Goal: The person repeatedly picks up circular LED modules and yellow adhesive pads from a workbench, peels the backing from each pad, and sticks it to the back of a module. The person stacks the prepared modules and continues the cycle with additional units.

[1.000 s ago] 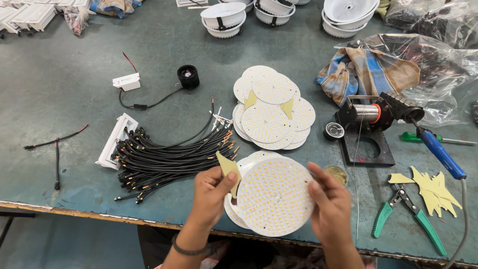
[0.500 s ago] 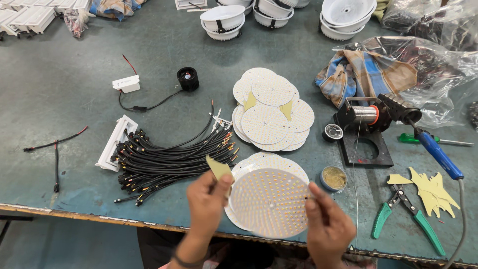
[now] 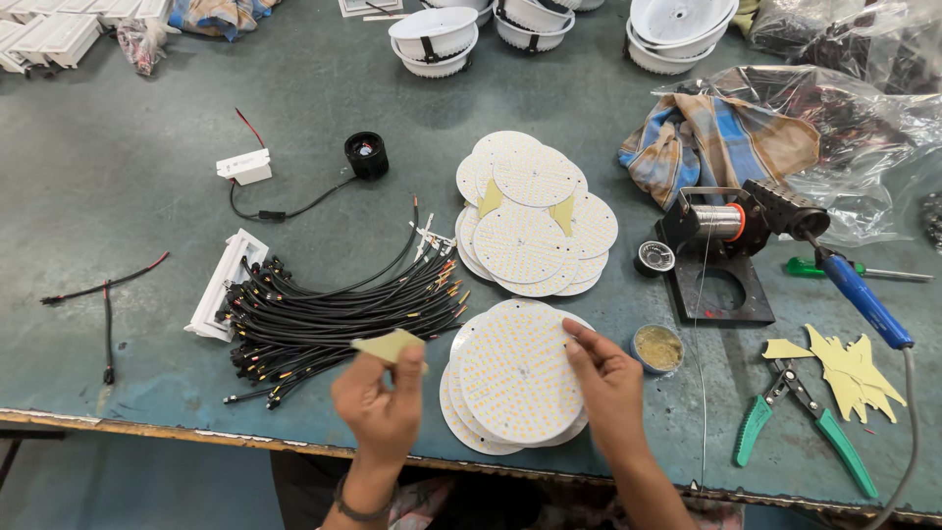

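Your left hand [image 3: 381,402] pinches a yellow paper [image 3: 390,345] between thumb and fingers, lifted just above the bench edge. Your right hand [image 3: 610,383] rests with fingers spread lightly on the right rim of the top LED disc [image 3: 517,373], which lies on a small stack of discs at the near edge of the bench [image 3: 147,226], between your two hands. Just right of that hand sits a small flux tin [image 3: 658,346]; further right lie green pliers [image 3: 805,422] and a heap of yellow scraps [image 3: 849,363]. To the left, a bundle of black cables [image 3: 334,314] spreads across the worn grey-green surface beside a white tray [image 3: 224,285]. Mid-bench, a second pile of discs [image 3: 535,216] fans out, with a solder stand [image 3: 721,255] and blue-handled iron [image 3: 863,294] to its right. Beyond lie a white driver [image 3: 245,167], a black cap [image 3: 366,154], a checked cloth [image 3: 716,142] under clear plastic, and white housings [image 3: 437,37] along the far edge.
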